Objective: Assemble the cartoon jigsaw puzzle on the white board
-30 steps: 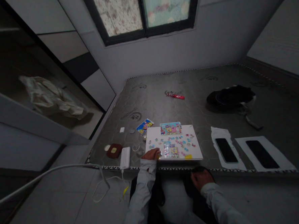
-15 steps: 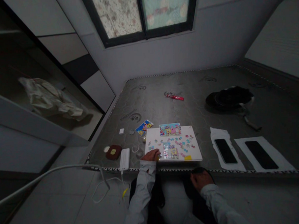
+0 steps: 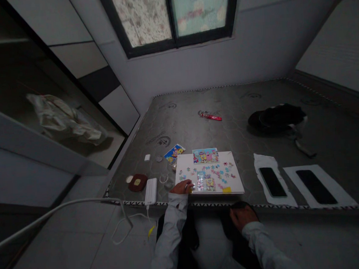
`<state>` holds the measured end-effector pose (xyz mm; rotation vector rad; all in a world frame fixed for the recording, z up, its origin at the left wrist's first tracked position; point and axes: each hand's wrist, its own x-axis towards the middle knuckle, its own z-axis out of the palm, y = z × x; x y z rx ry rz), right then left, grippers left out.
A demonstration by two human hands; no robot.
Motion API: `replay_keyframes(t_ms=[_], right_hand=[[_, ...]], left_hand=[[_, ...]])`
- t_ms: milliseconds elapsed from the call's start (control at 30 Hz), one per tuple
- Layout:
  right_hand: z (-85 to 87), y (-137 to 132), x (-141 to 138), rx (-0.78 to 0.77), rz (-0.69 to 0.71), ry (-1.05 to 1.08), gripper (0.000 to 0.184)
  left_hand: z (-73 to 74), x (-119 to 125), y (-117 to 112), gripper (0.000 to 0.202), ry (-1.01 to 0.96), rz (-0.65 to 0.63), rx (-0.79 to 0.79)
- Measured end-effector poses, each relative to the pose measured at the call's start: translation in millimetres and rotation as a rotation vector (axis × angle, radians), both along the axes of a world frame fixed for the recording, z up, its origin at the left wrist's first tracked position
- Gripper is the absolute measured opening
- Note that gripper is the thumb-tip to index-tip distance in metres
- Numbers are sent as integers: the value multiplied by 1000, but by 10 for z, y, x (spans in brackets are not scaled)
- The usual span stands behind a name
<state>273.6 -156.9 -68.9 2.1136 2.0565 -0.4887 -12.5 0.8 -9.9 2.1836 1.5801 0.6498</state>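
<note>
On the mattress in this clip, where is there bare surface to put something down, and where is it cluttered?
Free: the wide stretch of mattress between the white puzzle board and the red wrapper, and the far right corner beyond the dark bundle. Crowded: the near-left corner, where the left hand rests by the power bank and brown case; two phones fill the near right.

On the grey mattress [image 3: 257, 105] lies a white board [image 3: 231, 184] strewn with small coloured puzzle pieces [image 3: 221, 174]. The person's left hand [image 3: 182, 187] rests at the board's near left corner, fingers on a piece too small to make out. The right hand [image 3: 241, 216] sits on the dark-clad knee, below the mattress edge. A white power bank [image 3: 150, 190] lies just left of the board; two phones [image 3: 272, 181] on white paper lie to its right.
</note>
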Motion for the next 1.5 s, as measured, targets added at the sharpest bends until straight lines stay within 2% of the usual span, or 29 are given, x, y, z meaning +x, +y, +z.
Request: replay_keyframes(t_ms=[333, 533, 800, 1033, 1333, 1500], right_hand=[[-7, -14, -9, 22, -13, -1, 53], [-13, -23, -2, 19, -13, 16, 56], [13, -5, 10, 8, 6, 29, 53], [-4, -14, -7, 19, -6, 26, 54], [-43, -23, 1, 51, -17, 36, 52], [-44, -24, 17, 45, -7, 24, 53]], left_hand=[[73, -4, -40, 23, -65, -26, 37], [100, 6, -72, 22, -111, 7, 19], [88, 17, -86, 29, -117, 24, 68], [109, 22, -130, 26, -70, 53, 159], [46, 15, -109, 26, -94, 26, 125], [59, -1, -115, 26, -98, 28, 144]])
